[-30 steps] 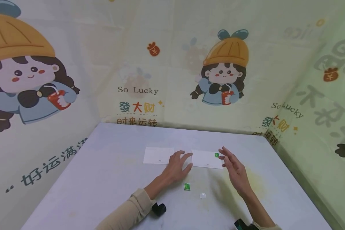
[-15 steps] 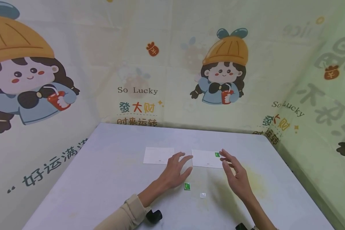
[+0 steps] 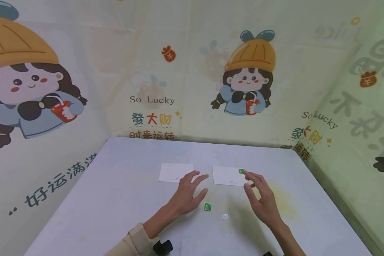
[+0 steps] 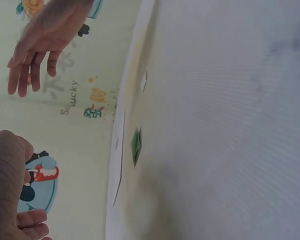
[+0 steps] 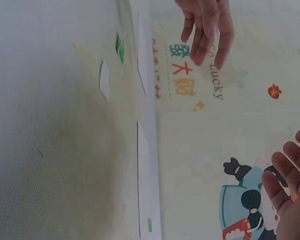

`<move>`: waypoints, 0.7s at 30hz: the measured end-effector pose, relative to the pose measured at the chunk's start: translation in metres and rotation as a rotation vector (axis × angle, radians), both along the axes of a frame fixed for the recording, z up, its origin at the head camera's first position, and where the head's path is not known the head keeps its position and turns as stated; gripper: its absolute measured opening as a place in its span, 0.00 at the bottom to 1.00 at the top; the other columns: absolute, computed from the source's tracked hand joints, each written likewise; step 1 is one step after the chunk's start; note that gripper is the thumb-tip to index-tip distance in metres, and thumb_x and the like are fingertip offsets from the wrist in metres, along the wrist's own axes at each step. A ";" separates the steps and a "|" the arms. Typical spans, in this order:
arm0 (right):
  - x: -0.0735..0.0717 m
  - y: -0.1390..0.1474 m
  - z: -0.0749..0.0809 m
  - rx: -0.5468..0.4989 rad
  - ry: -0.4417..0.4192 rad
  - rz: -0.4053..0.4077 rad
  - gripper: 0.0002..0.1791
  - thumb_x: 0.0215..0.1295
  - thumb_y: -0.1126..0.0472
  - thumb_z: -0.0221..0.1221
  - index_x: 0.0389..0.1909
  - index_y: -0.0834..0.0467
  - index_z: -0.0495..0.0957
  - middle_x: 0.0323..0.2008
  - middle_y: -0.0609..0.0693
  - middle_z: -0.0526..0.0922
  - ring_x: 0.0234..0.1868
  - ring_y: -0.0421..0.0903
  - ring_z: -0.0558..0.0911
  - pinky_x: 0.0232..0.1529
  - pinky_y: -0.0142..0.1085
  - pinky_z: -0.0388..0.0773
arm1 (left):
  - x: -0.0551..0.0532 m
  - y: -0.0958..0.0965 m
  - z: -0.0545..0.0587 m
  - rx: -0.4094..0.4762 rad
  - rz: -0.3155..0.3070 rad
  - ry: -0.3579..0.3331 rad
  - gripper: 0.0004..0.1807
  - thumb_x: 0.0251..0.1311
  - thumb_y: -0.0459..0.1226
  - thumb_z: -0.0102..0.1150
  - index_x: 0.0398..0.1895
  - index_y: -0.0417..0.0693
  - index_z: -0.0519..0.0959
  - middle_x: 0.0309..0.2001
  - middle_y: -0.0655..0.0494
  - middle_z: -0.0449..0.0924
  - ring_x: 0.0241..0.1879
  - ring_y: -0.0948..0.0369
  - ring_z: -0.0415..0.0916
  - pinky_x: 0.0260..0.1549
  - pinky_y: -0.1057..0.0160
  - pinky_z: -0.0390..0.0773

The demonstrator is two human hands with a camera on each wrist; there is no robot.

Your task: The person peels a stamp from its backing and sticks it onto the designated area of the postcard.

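Both hands hover over the table with relaxed fingers and hold nothing. In the head view my left hand (image 3: 187, 195) overlaps the near right corner of a white envelope-like card (image 3: 174, 172). My right hand (image 3: 263, 199) is at the right end of a second white card (image 3: 225, 176), fingertips close beside the small green stamp-like square (image 3: 241, 171) in its far right corner. Between the hands, nearer the person, lies a loose green stamp-like square (image 3: 207, 206) with a pale border. The left wrist view shows its edges raised. A small white piece of paper (image 3: 225, 216) lies beside it.
The white table (image 3: 115, 199) meets a printed cloth backdrop (image 3: 192, 121) at its far edge, and more cloth rises on both sides. A black wrist device (image 3: 163, 247) sits by the left sleeve (image 3: 134, 240).
My left hand has drawn back to the left and toward the person, away from the right card. My right hand has shifted slightly, its fingers lower over the card's end. Cards and squares stay put.
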State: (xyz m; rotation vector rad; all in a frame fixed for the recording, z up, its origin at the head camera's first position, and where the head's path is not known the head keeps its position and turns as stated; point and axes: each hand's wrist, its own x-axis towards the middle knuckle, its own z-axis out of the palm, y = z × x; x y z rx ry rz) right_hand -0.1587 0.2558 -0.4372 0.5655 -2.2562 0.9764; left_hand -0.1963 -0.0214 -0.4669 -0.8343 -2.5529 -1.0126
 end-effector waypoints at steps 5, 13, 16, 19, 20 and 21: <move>0.003 -0.002 0.001 -0.012 0.013 0.031 0.28 0.65 0.77 0.60 0.67 0.61 0.75 0.61 0.55 0.78 0.57 0.38 0.75 0.52 0.26 0.72 | 0.005 -0.009 -0.001 0.012 0.021 0.016 0.25 0.72 0.44 0.58 0.70 0.55 0.73 0.69 0.43 0.69 0.71 0.45 0.63 0.64 0.35 0.66; 0.003 -0.008 0.001 -0.028 0.057 0.089 0.29 0.62 0.79 0.60 0.65 0.62 0.76 0.61 0.56 0.78 0.58 0.38 0.76 0.51 0.28 0.73 | 0.012 -0.025 0.002 0.034 0.039 0.006 0.26 0.71 0.43 0.59 0.71 0.54 0.73 0.70 0.42 0.68 0.71 0.45 0.62 0.63 0.35 0.66; 0.002 -0.010 0.001 -0.038 0.079 0.116 0.30 0.60 0.80 0.60 0.65 0.63 0.76 0.60 0.57 0.79 0.58 0.40 0.77 0.50 0.28 0.73 | 0.014 -0.031 0.003 0.039 0.056 0.010 0.26 0.71 0.43 0.59 0.71 0.54 0.73 0.70 0.41 0.68 0.70 0.44 0.63 0.63 0.35 0.66; 0.002 -0.012 0.001 -0.036 0.085 0.124 0.30 0.60 0.80 0.60 0.65 0.63 0.76 0.60 0.57 0.79 0.58 0.39 0.77 0.50 0.28 0.73 | 0.015 -0.037 0.004 0.047 0.074 0.020 0.26 0.70 0.43 0.60 0.70 0.53 0.73 0.69 0.41 0.69 0.70 0.44 0.63 0.63 0.34 0.65; 0.002 -0.013 0.001 -0.034 0.083 0.124 0.30 0.60 0.80 0.60 0.65 0.62 0.76 0.60 0.57 0.79 0.58 0.39 0.77 0.50 0.28 0.73 | 0.015 -0.038 0.004 0.049 0.079 0.022 0.26 0.70 0.43 0.60 0.70 0.52 0.73 0.69 0.41 0.69 0.70 0.44 0.63 0.63 0.34 0.65; 0.002 -0.014 0.001 -0.033 0.078 0.122 0.30 0.60 0.80 0.60 0.65 0.62 0.76 0.60 0.57 0.79 0.59 0.39 0.77 0.50 0.28 0.73 | 0.015 -0.040 0.004 0.049 0.086 0.025 0.26 0.70 0.43 0.60 0.70 0.52 0.73 0.69 0.41 0.69 0.71 0.44 0.63 0.63 0.34 0.65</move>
